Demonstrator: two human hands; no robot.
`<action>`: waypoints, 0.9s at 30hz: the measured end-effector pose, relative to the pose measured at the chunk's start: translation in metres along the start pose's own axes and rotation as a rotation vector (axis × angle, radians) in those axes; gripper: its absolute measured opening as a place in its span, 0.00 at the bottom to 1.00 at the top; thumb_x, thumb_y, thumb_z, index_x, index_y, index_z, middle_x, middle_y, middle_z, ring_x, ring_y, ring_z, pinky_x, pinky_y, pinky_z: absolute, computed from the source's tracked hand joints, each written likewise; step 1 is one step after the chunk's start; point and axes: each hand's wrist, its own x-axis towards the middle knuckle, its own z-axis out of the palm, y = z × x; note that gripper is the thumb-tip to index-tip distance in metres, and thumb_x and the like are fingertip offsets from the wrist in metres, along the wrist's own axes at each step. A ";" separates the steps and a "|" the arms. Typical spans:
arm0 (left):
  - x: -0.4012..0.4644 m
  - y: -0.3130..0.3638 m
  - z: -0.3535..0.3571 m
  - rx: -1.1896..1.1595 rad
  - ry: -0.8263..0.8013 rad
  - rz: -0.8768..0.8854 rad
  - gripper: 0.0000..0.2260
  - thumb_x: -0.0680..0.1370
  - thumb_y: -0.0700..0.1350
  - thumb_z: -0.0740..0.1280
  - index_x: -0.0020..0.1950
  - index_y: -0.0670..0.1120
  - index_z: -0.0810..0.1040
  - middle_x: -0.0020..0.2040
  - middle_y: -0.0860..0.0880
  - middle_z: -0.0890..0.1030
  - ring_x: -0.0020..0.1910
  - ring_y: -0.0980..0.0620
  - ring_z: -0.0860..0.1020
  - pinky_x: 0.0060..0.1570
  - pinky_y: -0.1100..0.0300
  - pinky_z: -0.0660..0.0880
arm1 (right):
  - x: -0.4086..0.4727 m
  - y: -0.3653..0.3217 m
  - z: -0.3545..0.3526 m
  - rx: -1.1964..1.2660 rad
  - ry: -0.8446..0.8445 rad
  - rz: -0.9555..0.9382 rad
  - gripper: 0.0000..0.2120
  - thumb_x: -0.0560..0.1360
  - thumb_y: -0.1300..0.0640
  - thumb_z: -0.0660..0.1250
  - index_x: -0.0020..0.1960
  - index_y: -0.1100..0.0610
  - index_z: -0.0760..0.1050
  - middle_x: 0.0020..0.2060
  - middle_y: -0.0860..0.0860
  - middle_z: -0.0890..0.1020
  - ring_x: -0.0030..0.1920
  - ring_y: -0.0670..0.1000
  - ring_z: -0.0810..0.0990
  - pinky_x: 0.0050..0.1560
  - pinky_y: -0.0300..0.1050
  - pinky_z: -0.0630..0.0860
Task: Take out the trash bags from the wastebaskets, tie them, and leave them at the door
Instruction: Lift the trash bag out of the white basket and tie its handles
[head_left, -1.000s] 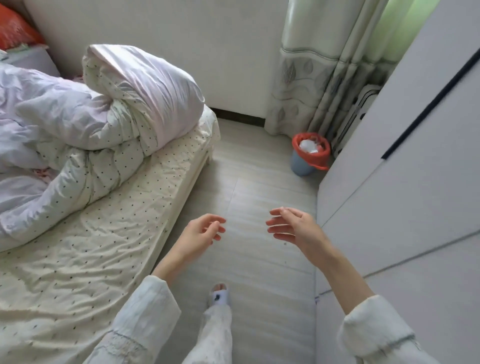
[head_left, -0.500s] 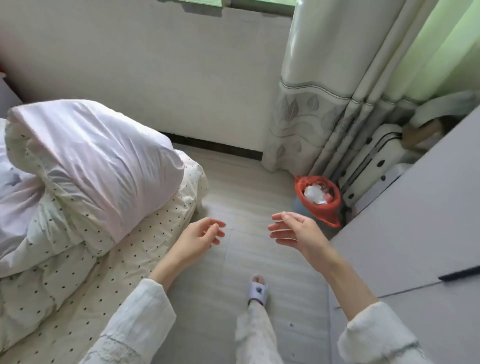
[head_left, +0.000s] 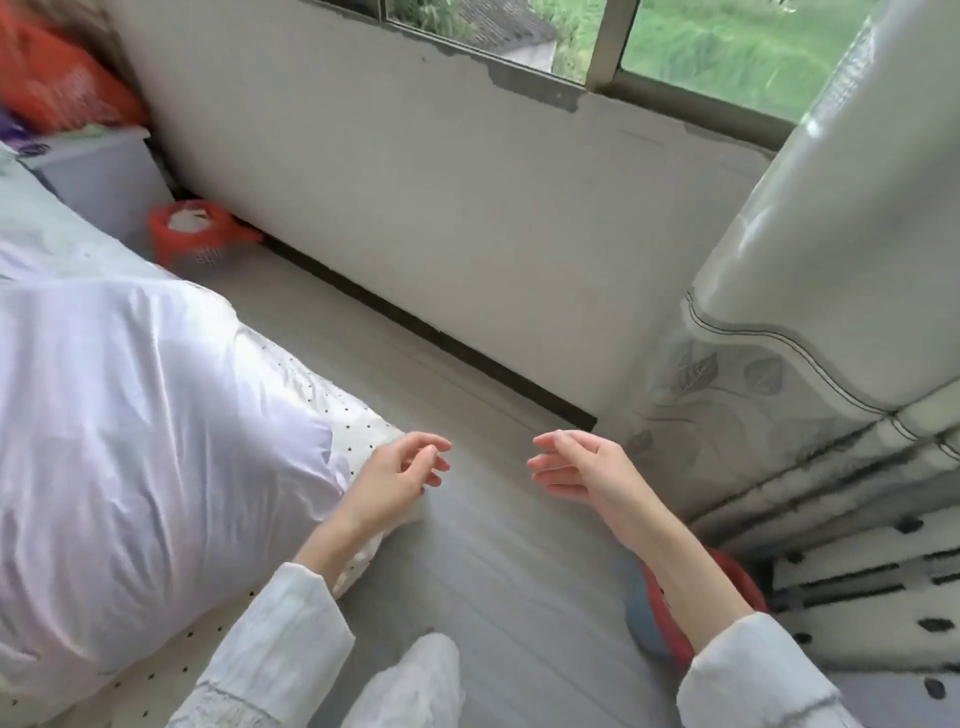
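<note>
A blue wastebasket (head_left: 640, 613) lined with a red trash bag (head_left: 658, 618) stands on the floor at the lower right, mostly hidden under my right forearm. A second wastebasket (head_left: 205, 254) with a red trash bag (head_left: 171, 236) and white paper inside sits far off at the left, against the wall beyond the bed. My left hand (head_left: 400, 478) hovers open over the bed's corner, fingers loosely curled. My right hand (head_left: 576, 470) hangs open above the floor, ahead of the near basket. Neither hand holds anything.
A bed with a dotted sheet (head_left: 358, 421) and a bulky white duvet (head_left: 145, 415) fills the left. A pale curtain (head_left: 810, 291) and a white perforated object (head_left: 872, 587) crowd the right. A wall with a window (head_left: 675, 41) lies ahead. A narrow floor strip (head_left: 483, 545) runs between them.
The view has swung up and left as I walked forward. The near basket slid from mid-right to under my right arm. The far basket and the window came into sight. Both hands stayed open.
</note>
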 end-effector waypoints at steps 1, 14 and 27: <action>0.023 0.005 -0.003 -0.011 0.029 -0.008 0.09 0.80 0.40 0.56 0.50 0.48 0.76 0.44 0.47 0.79 0.40 0.52 0.78 0.43 0.60 0.73 | 0.026 -0.012 -0.004 -0.012 -0.023 -0.001 0.12 0.80 0.55 0.56 0.49 0.56 0.78 0.41 0.53 0.83 0.42 0.51 0.81 0.50 0.46 0.78; 0.345 0.067 -0.098 -0.267 0.338 -0.048 0.11 0.80 0.39 0.55 0.51 0.46 0.76 0.41 0.51 0.79 0.39 0.54 0.77 0.38 0.70 0.74 | 0.377 -0.214 0.013 -0.214 -0.252 -0.061 0.11 0.79 0.54 0.58 0.45 0.54 0.79 0.37 0.49 0.85 0.39 0.49 0.83 0.44 0.40 0.80; 0.534 0.047 -0.282 -0.269 0.641 -0.298 0.12 0.81 0.39 0.54 0.56 0.40 0.75 0.47 0.45 0.78 0.41 0.51 0.76 0.41 0.64 0.72 | 0.662 -0.337 0.185 -0.339 -0.592 0.010 0.11 0.78 0.54 0.59 0.53 0.58 0.78 0.44 0.55 0.84 0.45 0.53 0.83 0.52 0.44 0.78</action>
